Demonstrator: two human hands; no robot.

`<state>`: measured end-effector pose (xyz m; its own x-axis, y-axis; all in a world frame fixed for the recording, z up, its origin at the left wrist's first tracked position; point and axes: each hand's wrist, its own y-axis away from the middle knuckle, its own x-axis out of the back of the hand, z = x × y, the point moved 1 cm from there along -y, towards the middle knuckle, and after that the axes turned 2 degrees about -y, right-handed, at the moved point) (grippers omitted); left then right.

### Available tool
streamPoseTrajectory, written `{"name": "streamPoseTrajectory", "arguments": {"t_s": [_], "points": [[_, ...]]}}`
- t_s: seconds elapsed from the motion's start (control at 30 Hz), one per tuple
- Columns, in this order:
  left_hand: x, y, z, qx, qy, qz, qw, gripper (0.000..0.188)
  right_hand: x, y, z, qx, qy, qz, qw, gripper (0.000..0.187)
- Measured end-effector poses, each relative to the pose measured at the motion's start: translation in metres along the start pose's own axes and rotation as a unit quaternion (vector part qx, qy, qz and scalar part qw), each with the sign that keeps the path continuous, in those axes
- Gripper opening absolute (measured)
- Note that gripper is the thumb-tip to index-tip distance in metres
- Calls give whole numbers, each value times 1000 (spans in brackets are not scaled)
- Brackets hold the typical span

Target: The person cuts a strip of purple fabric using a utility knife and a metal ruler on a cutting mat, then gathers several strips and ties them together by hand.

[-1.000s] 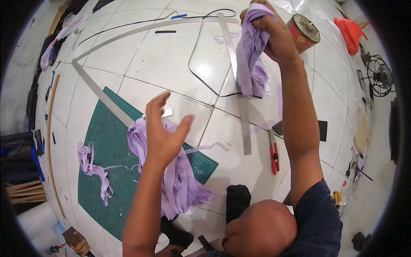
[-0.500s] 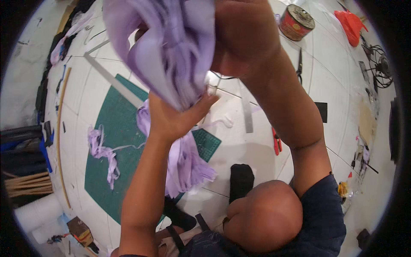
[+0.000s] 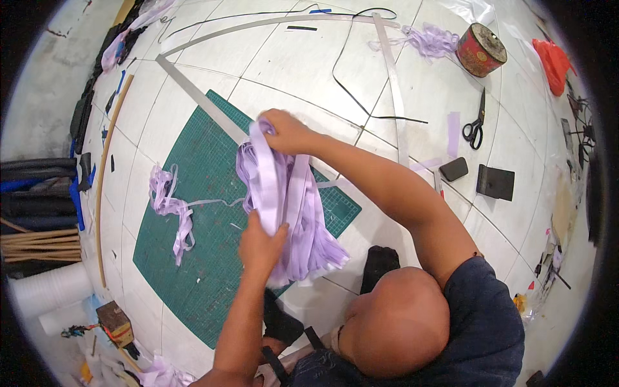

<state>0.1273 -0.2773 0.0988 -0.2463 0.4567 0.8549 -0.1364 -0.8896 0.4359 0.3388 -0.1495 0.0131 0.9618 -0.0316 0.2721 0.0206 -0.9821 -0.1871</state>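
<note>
A bundle of lavender fabric strips [image 3: 267, 187] is stretched between my two hands above the green cutting mat [image 3: 187, 277]. At its far end my right hand [image 3: 287, 132] is closed around the looped strips. Lower down, my left hand [image 3: 261, 245] grips the same bundle, thumb on one side and fingers on the other. More lavender strips [image 3: 316, 245] lie just to the right, fanned toward my foot and partly hidden behind the held ones. A small tangle of thin lavender strips [image 3: 171, 206] rests on the mat's left part, with one strand running toward the bundle.
Long metal strips [image 3: 200, 97] lie angled across the tiles. Toward the right are black-handled scissors [image 3: 476, 126], a round red tin [image 3: 480, 50], a black block [image 3: 495, 182] and a red plastic bag [image 3: 551, 68]. A wooden rod [image 3: 106, 174] runs along the left side.
The held strips have come down from close in front of me to just above the mat. My right hand lowered with them, and my left hand now grips nearer the bundle's lower part.
</note>
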Motion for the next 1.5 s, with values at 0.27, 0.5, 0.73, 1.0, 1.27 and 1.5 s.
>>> {"name": "streamPoseTrajectory", "arguments": {"t_s": [0.27, 0.5, 0.73, 1.0, 1.27, 1.5], "points": [[-29, -14, -22, -20, 37, 36, 998, 86, 51, 73, -19, 25, 125, 38, 991, 71], [-21, -23, -32, -97, 59, 102, 988, 78, 29, 187, 10, 25, 366, 6, 930, 39], [-14, -130, -130, -246, -17, 257, 934, 39, 12, 191, 8, 34, 355, 0, 934, 18], [-20, -146, -137, -253, -82, 67, 962, 17, 12, 218, 5, -135, 238, -60, 960, 22], [-12, -136, -171, -238, -63, 60, 967, 12, 5, 207, -8, -95, 279, -108, 949, 17], [-11, -125, -157, -270, -10, 65, 961, 11, 2, 201, -8, -75, 334, -51, 938, 15]]}}
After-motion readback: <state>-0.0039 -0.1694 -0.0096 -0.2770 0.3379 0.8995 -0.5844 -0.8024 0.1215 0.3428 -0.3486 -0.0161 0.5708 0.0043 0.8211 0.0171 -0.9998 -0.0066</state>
